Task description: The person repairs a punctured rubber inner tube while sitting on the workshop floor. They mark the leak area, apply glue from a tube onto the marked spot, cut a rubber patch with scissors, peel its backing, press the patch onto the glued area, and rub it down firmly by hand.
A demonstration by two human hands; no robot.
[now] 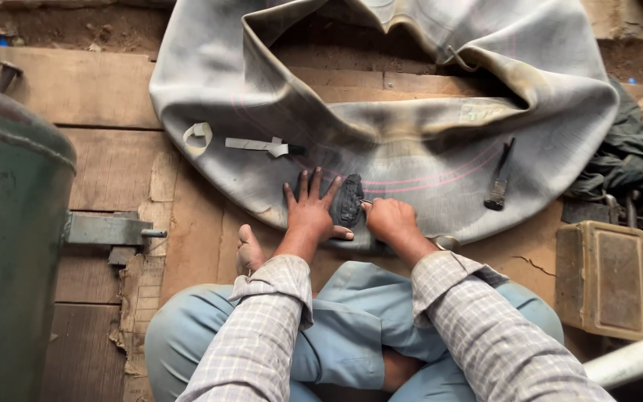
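A large grey rubber inner tube (232, 67) lies slack on the wooden floor in front of me. A black rubber patch (348, 199) sits on its near edge. My left hand (310, 208) is pressed flat on the tube just left of the patch, fingers spread. My right hand (388, 219) is closed around a small thin metal tool (366, 202) whose tip touches the right side of the patch. I sit cross-legged in light blue trousers and a checked shirt.
A dark brush-like tool (500, 179) and peeled backing strips (258, 145) lie on the tube. A green metal tank (9, 238) stands at left. At right are a tan box (603, 277), dark cloth (630, 160) and a white pipe (634, 359).
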